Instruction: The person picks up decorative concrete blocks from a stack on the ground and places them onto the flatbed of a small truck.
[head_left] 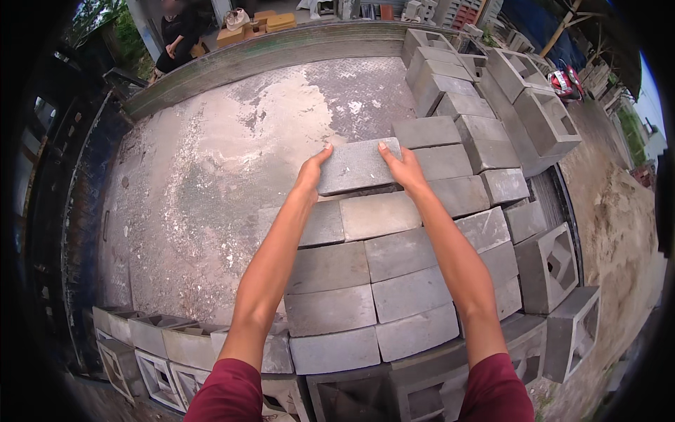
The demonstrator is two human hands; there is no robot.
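Both my arms reach forward over rows of grey concrete blocks (330, 307). A single grey concrete block (357, 166) is held at its two ends, just beyond the nearer rows. My left hand (313, 170) grips its left end, thumb on the upper face and fingers hidden beneath. On the right end, my right hand (403, 167) does the same. A dark gap shows along the near edge of the held block, above a lighter block (380, 214). Whether its underside touches anything is hidden.
A flat, dusty bed floor (204, 176) stretches left and ahead, bounded by a far side board (281, 55). Hollow ventilation blocks (550, 267) line the right and near edges. A person (180, 35) sits beyond the board. Bare ground (608, 232) lies to the right.
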